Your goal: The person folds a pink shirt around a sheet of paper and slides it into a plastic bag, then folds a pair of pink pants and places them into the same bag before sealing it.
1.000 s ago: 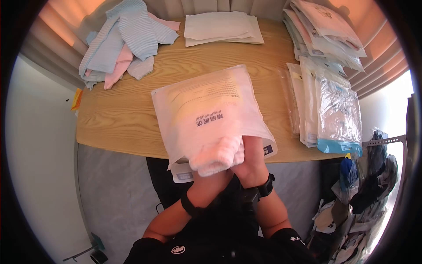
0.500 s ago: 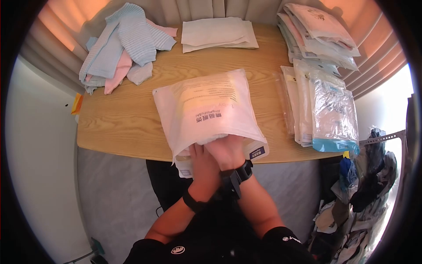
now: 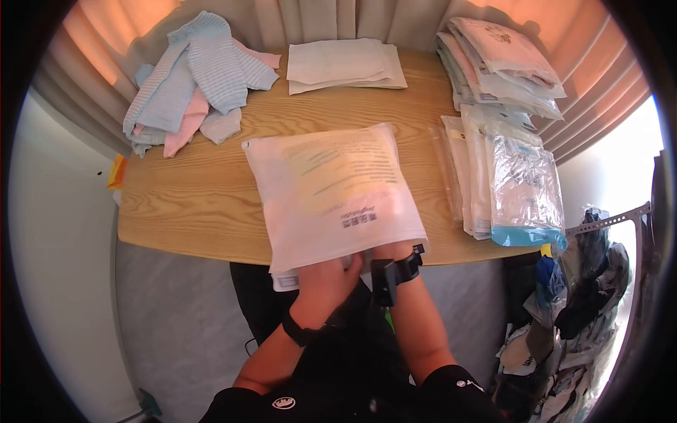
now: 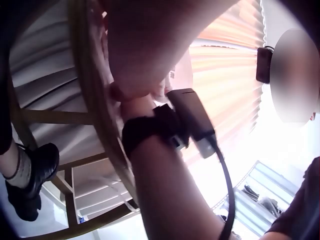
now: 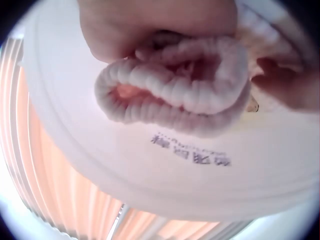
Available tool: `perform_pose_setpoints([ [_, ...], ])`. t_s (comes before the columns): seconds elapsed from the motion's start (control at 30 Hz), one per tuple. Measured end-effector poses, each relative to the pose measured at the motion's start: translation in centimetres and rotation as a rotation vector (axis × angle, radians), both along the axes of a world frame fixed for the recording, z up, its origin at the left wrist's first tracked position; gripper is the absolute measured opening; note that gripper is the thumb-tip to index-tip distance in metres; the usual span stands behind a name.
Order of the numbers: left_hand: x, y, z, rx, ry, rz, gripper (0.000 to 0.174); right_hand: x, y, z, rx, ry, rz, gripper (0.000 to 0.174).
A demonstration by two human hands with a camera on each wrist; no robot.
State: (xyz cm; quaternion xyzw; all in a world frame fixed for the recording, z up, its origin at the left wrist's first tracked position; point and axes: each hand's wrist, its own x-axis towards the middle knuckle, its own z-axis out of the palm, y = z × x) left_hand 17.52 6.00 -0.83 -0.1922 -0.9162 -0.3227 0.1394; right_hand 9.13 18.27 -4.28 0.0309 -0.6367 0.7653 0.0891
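Note:
A frosted plastic garment bag (image 3: 331, 183) with dark print lies at the table's front edge, its mouth toward me. Yellowish and pink tones show through it. Within the mouth, a folded pink ribbed knit garment (image 5: 220, 97) fills the middle of the right wrist view. My right hand (image 3: 392, 250) reaches under the bag's upper sheet, pressed against this knit; I cannot tell how its fingers lie. At the mouth's left part is my left hand (image 3: 323, 283), its thumb straight and its fingers partly hidden. That thumb (image 5: 275, 77) points at the knit's edge in the right wrist view.
Blue and pink knit clothes (image 3: 187, 84) are heaped at the table's back left. Flat white sheets (image 3: 345, 63) lie at the back. Along the right stand a pile of bagged garments (image 3: 501, 56) and several clear bags (image 3: 525, 187). A rack of clothes (image 3: 589, 296) is beyond the table's right corner.
The pink knit, at first sticking out of the bag's mouth, has gone inside under the upper sheet. My right hand shifted left, then back right; my left thumb now shows at the mouth.

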Motion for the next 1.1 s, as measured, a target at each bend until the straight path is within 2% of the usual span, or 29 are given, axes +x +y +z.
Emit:
perform_pose_setpoints([
  [0.07, -0.3, -0.7, 0.2, 0.084, -0.137, 0.014, 0.027, 0.4, -0.4, 0.0, -0.018, 0.012, 0.009, 0.048],
  [0.1, -0.3, -1.0, 0.6, 0.083, -0.138, 0.011, 0.027, 0.1, -0.4, 0.1, -0.03, 0.012, 0.014, 0.048],
  [0.17, -0.3, -1.4, 1.9, 0.245, -0.115, 0.0, 0.024, 0.4, -0.2, 0.0, -0.061, 0.011, 0.021, 0.048],
  [0.2, -0.5, -1.2, 2.4, 0.243, -0.114, -0.003, 0.024, 0.7, -0.1, -0.2, -0.074, 0.014, 0.026, 0.048],
  [0.27, -0.8, -0.5, 3.1, 0.196, 0.104, -0.1, 0.022, 1.2, -0.3, -0.3, -0.101, 0.016, 0.036, 0.048],
  [0.37, -1.4, 0.3, 3.8, 0.102, 0.07, -0.183, 0.023, 1.7, -0.2, -0.5, -0.138, 0.017, 0.053, 0.048],
  [0.4, -1.7, 0.6, 3.8, 0.103, 0.069, -0.187, 0.023, 1.8, -0.1, -0.5, -0.15, 0.017, 0.057, 0.048],
  [0.47, -2.2, 1.0, 3.7, 0.008, 0.226, -0.143, 0.025, 1.9, 0.0, -0.6, -0.176, 0.018, 0.065, 0.048],
  [0.57, -2.8, 1.8, 4.3, -0.034, 0.129, -0.158, 0.025, 2.1, 0.0, -0.7, -0.221, 0.022, 0.08, 0.048],
  [0.8, -4.1, 2.5, 4.6, -0.094, 0.085, -0.146, 0.022, 2.9, 0.3, -1.1, -0.322, 0.029, 0.116, 0.048],
  [0.87, -4.2, 2.9, 5.0, -0.006, -0.031, -0.086, 0.023, 3.3, -0.2, -1.2, -0.349, 0.034, 0.127, 0.048],
  [1.03, -4.6, 3.1, 4.9, -0.04, -0.005, -0.08, 0.023, 4.0, -0.1, -1.2, -0.407, 0.041, 0.154, 0.049],
  [1.1, -4.8, 3.1, 4.8, -0.055, 0.011, -0.073, 0.023, 3.8, 0.2, -0.7, -1.268, -0.221, 0.317, 0.052],
])
